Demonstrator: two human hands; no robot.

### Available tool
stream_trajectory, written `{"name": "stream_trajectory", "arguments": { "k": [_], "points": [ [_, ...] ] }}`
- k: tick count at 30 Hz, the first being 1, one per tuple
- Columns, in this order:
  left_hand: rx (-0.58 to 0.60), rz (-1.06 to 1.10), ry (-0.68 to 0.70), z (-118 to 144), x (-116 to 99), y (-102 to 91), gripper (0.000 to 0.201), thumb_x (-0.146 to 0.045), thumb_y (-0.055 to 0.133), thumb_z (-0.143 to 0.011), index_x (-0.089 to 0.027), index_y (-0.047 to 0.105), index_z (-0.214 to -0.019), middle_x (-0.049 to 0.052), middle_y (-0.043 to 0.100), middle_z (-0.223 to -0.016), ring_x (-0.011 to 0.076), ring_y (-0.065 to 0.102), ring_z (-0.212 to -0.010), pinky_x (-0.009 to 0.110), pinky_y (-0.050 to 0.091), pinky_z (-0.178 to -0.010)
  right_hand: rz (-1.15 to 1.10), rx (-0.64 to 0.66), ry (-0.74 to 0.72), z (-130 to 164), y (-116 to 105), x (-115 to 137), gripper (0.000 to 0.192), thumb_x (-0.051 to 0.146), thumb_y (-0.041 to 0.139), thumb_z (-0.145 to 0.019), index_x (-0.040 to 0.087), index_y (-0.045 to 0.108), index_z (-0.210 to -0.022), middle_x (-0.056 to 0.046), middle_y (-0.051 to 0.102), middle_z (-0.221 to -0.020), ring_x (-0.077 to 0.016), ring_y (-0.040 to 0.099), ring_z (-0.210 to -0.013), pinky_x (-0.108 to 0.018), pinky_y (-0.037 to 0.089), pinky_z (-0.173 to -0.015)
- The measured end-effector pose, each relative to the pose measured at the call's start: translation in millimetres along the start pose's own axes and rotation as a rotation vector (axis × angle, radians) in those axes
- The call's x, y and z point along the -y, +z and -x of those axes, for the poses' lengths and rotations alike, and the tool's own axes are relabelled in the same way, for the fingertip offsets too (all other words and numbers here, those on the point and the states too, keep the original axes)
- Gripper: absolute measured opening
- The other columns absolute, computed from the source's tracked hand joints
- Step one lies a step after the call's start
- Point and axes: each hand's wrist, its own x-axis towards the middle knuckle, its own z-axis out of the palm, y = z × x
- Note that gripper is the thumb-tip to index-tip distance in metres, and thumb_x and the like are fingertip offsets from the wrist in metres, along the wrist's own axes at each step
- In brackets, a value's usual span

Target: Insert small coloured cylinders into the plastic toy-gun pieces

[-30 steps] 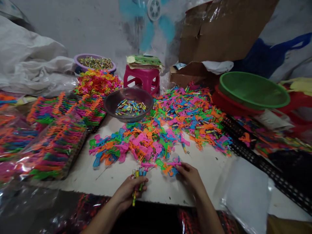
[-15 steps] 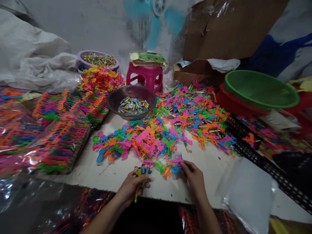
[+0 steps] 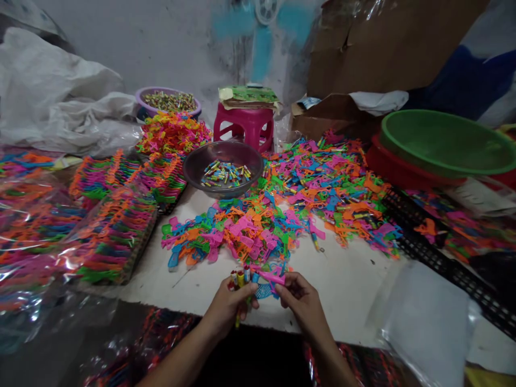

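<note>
My left hand point(image 3: 231, 306) grips a small bundle of thin coloured sticks point(image 3: 239, 279) that stand up from the fist. My right hand point(image 3: 300, 301) pinches a pink plastic toy piece point(image 3: 269, 278), with a blue piece point(image 3: 264, 291) between the two hands. Both hands meet at the near edge of the white table point(image 3: 346, 279). Just beyond them lies a big heap of bright plastic toy pieces point(image 3: 282, 209) in pink, orange, green and blue.
A metal bowl point(image 3: 223, 169) with small sticks stands behind the heap, then a pink stool point(image 3: 244, 126) and a purple basin point(image 3: 167, 102). Bagged stacks of pieces point(image 3: 113, 236) lie left. Green and red basins point(image 3: 443, 142), a black crate point(image 3: 439, 258) and clear bags point(image 3: 415, 322) are right.
My right hand has lifted a pink piece off the table and brought it left to the left hand; the hands now touch. The view has shifted slightly.
</note>
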Motion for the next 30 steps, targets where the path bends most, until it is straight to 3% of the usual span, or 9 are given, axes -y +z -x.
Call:
{"name": "stream_trajectory", "arguments": {
  "k": [2,6,9,12,17,23,27,30],
  "points": [
    [-0.014,-0.043,0.008,2,-2,-0.8,0.027,-0.037,0.065,-0.063,-0.013,0.052,-0.065,0.000,0.057,-0.044,0.0039,0.036,-0.027,0.015,0.024,-0.028,0.103,0.031,-0.054,1,-4,1,0.022,0.036,0.064,-0.066,0.017,0.054,-0.071,0.004,0.046,-0.056,-0.0087,0.045,-0.049,-0.020,0.040,-0.046],
    [0.005,-0.040,0.045,5,-4,0.3,0.026,-0.036,0.064,-0.063,-0.012,0.054,-0.062,0.000,0.056,-0.044,0.0044,0.038,-0.029,0.015,0.025,-0.029,0.269,0.090,-0.220,4,-6,4,0.020,0.034,0.057,-0.073,0.018,0.062,-0.084,-0.004,0.058,-0.077,-0.0151,0.053,-0.071,-0.026,0.045,-0.067],
    [0.008,0.043,0.073,5,-5,2.6,0.024,-0.034,0.060,-0.067,-0.011,0.056,-0.060,0.000,0.055,-0.045,0.0030,0.035,-0.029,0.015,0.024,-0.029,0.267,0.168,-0.220,8,-2,5,0.026,0.035,0.051,-0.077,0.021,0.063,-0.096,-0.006,0.061,-0.087,-0.0183,0.055,-0.084,-0.029,0.044,-0.076],
    [-0.001,0.079,0.105,6,-5,3.9,0.021,-0.031,0.060,-0.067,-0.010,0.060,-0.070,0.000,0.055,-0.047,0.0029,0.035,-0.031,0.015,0.023,-0.030,0.211,0.224,-0.198,11,3,6,0.030,0.037,0.047,-0.080,0.023,0.062,-0.102,-0.006,0.061,-0.099,-0.0201,0.053,-0.096,-0.032,0.041,-0.085],
    [0.070,0.032,0.111,11,-1,-3.1,0.035,-0.032,0.064,-0.064,-0.013,0.057,-0.093,-0.001,0.057,-0.047,0.0049,0.038,-0.030,0.016,0.026,-0.030,0.118,0.211,-0.193,14,8,10,0.031,0.040,0.044,-0.081,0.022,0.065,-0.093,-0.006,0.063,-0.090,-0.0202,0.056,-0.086,-0.033,0.042,-0.080],
    [0.103,-0.213,0.171,22,-7,-16.1,0.030,-0.032,0.067,-0.060,-0.014,0.060,-0.084,0.004,0.063,-0.057,0.0134,0.053,-0.041,0.021,0.037,-0.037,0.028,0.317,-0.140,11,7,20,0.033,0.042,0.047,-0.079,0.018,0.066,-0.066,-0.002,0.059,-0.068,-0.0158,0.053,-0.066,-0.027,0.042,-0.065],
    [0.121,-0.483,0.363,34,-19,-13.3,0.019,-0.024,0.067,-0.061,-0.017,0.067,-0.079,0.007,0.067,-0.078,0.0182,0.060,-0.064,0.030,0.046,-0.066,-0.008,0.400,-0.095,8,8,32,0.029,0.039,0.051,-0.077,0.019,0.066,-0.065,-0.002,0.060,-0.068,-0.0149,0.054,-0.067,-0.026,0.042,-0.064],
    [0.165,-0.594,0.509,39,-24,-7.7,0.017,-0.018,0.066,-0.061,-0.019,0.068,-0.077,0.005,0.067,-0.071,0.0186,0.060,-0.068,0.030,0.046,-0.070,-0.013,0.475,-0.096,6,7,39,0.028,0.037,0.051,-0.078,0.019,0.068,-0.067,-0.003,0.063,-0.072,-0.0156,0.056,-0.071,-0.027,0.043,-0.068]
  ]
}}
